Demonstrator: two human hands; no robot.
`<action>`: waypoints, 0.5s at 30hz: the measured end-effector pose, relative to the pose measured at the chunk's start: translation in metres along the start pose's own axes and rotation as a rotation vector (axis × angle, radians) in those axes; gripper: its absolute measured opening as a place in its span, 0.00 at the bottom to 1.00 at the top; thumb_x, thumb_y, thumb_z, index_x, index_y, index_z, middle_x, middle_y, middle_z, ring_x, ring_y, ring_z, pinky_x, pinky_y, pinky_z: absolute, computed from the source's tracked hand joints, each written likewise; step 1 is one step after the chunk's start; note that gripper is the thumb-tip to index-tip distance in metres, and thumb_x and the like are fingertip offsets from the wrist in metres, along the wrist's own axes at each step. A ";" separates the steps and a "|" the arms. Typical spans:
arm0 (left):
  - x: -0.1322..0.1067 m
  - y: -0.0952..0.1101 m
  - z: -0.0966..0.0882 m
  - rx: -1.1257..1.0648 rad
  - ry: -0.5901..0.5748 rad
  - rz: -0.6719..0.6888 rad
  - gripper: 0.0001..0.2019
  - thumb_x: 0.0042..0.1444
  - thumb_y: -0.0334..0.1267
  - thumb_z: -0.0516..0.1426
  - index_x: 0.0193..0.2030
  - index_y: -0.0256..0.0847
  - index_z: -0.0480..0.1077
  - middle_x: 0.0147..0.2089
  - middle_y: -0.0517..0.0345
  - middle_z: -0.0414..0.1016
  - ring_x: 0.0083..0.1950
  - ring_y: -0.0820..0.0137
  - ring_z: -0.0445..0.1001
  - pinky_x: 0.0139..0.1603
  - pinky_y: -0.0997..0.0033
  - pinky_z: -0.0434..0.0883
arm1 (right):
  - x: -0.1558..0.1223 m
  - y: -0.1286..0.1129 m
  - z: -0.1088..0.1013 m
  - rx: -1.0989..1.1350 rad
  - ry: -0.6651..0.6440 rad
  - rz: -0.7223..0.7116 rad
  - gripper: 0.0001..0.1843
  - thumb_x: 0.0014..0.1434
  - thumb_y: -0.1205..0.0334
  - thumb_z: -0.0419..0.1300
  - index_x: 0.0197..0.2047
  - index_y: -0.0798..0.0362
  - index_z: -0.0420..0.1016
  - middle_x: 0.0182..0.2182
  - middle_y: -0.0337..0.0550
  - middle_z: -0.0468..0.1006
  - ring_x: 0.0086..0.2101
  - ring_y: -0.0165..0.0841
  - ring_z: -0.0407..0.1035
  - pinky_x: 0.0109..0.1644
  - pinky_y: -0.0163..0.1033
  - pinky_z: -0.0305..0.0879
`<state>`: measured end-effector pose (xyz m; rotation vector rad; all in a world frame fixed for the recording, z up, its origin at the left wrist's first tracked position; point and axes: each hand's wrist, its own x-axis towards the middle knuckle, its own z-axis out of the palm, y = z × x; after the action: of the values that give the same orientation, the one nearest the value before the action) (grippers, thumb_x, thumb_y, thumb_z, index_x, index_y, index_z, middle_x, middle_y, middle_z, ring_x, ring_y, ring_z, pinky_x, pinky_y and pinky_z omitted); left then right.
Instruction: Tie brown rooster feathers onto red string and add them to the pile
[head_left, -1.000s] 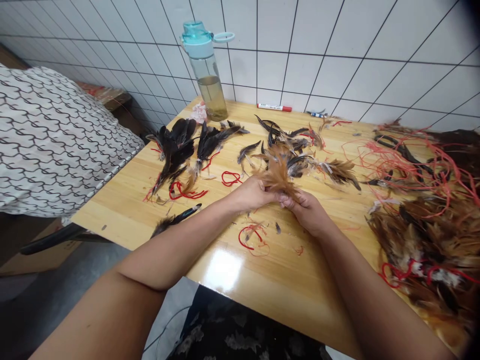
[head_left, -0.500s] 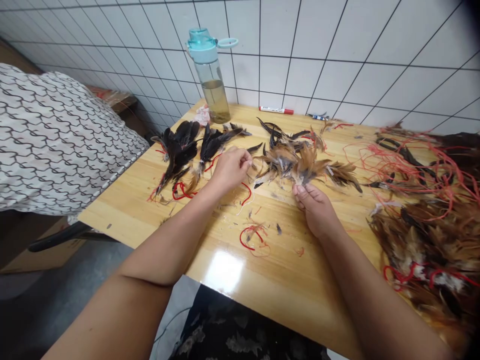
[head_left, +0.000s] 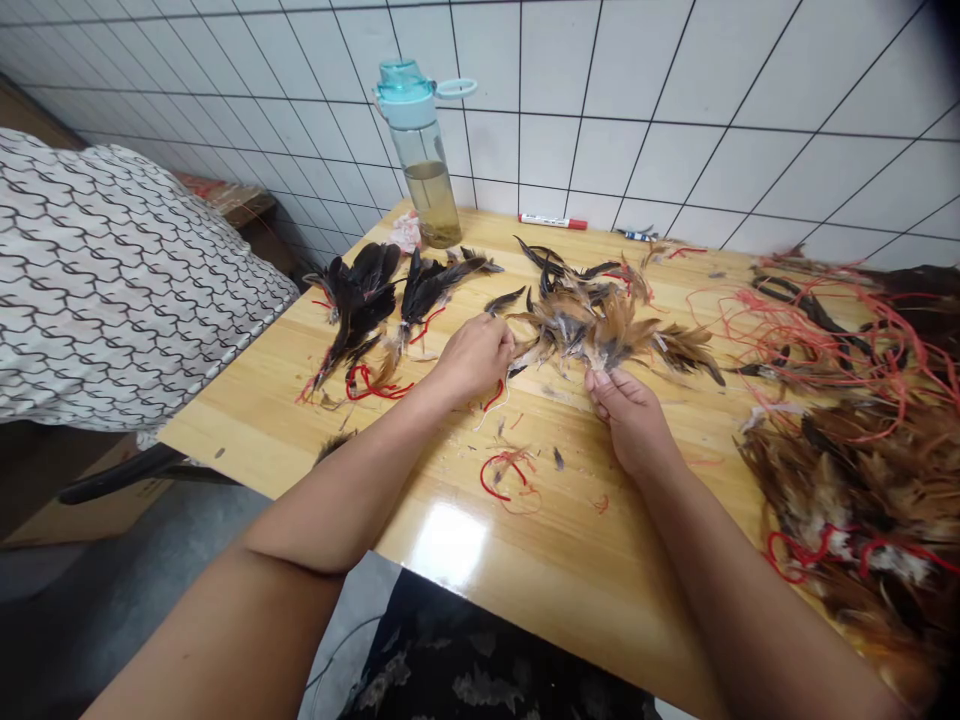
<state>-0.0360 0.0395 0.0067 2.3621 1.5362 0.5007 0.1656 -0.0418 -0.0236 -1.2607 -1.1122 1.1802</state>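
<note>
My right hand [head_left: 634, 415] is closed, thumb and fingers pinching the pale quill ends of a bunch of brown feathers [head_left: 626, 335]. My left hand [head_left: 474, 355] has its fingers curled together at the left edge of a pile of brown and black feathers [head_left: 559, 325]. Whatever sits in those left fingertips is hidden. A thin white thread [head_left: 504, 405] and a piece of red cord [head_left: 493, 397] lie just below that hand. To its left are black feather bunches [head_left: 364, 285], with red cord [head_left: 367, 385] near them.
A water bottle [head_left: 431, 190] stands at the back by the tiled wall, beside a red marker [head_left: 553, 221]. Tangled red string [head_left: 825, 320] and a large heap of brown feathers [head_left: 862, 470] cover the right side. Patterned cloth [head_left: 135, 290] hangs left of the table [head_left: 570, 560].
My left hand has moved slightly right and down the table, to the edge of the feather pile. My right hand stays on the brown feather bunch.
</note>
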 end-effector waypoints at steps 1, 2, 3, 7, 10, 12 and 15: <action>0.000 0.000 -0.001 -0.037 0.042 -0.002 0.07 0.56 0.31 0.50 0.36 0.37 0.70 0.38 0.49 0.74 0.42 0.64 0.70 0.46 0.66 0.65 | 0.000 0.000 0.000 -0.009 0.004 -0.002 0.18 0.55 0.44 0.60 0.28 0.51 0.67 0.19 0.32 0.55 0.21 0.27 0.48 0.27 0.37 0.44; 0.000 0.000 -0.001 -0.078 0.072 -0.004 0.07 0.57 0.31 0.50 0.36 0.38 0.69 0.38 0.51 0.74 0.41 0.65 0.70 0.45 0.67 0.65 | 0.000 0.000 0.000 -0.017 0.007 -0.002 0.18 0.55 0.44 0.60 0.28 0.51 0.68 0.19 0.32 0.55 0.22 0.27 0.48 0.27 0.37 0.45; 0.000 0.001 -0.002 -0.119 0.082 -0.003 0.06 0.57 0.32 0.51 0.37 0.38 0.69 0.37 0.52 0.74 0.39 0.66 0.70 0.44 0.68 0.65 | -0.001 0.001 0.000 -0.023 0.013 0.000 0.18 0.55 0.43 0.60 0.28 0.51 0.68 0.19 0.32 0.55 0.22 0.27 0.48 0.27 0.37 0.45; -0.002 0.004 -0.002 -0.176 -0.020 0.017 0.05 0.57 0.32 0.52 0.34 0.39 0.69 0.32 0.57 0.74 0.35 0.69 0.69 0.38 0.70 0.63 | -0.001 0.002 0.000 -0.010 0.031 0.008 0.19 0.54 0.43 0.60 0.28 0.51 0.68 0.19 0.32 0.55 0.21 0.27 0.48 0.25 0.36 0.45; -0.003 0.004 0.001 -0.123 -0.078 -0.002 0.04 0.56 0.32 0.54 0.35 0.40 0.70 0.34 0.56 0.75 0.35 0.67 0.70 0.37 0.71 0.62 | -0.001 0.001 0.001 -0.020 0.027 0.006 0.20 0.53 0.42 0.60 0.28 0.51 0.67 0.19 0.32 0.55 0.22 0.27 0.48 0.26 0.36 0.45; -0.003 0.003 0.004 -0.091 -0.100 -0.023 0.04 0.55 0.32 0.55 0.35 0.41 0.71 0.35 0.55 0.76 0.37 0.66 0.71 0.37 0.70 0.63 | -0.001 0.000 0.001 -0.043 0.031 0.008 0.20 0.53 0.42 0.60 0.28 0.51 0.67 0.20 0.32 0.55 0.22 0.27 0.48 0.27 0.36 0.45; -0.003 0.004 0.005 -0.036 -0.132 -0.035 0.04 0.54 0.33 0.56 0.36 0.41 0.72 0.36 0.53 0.77 0.38 0.65 0.72 0.38 0.70 0.63 | -0.001 -0.002 0.002 -0.077 0.032 0.016 0.20 0.53 0.41 0.59 0.28 0.51 0.67 0.19 0.32 0.54 0.22 0.28 0.47 0.27 0.36 0.44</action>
<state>-0.0320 0.0347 0.0037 2.2883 1.4944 0.3534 0.1632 -0.0426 -0.0215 -1.3451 -1.1356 1.1341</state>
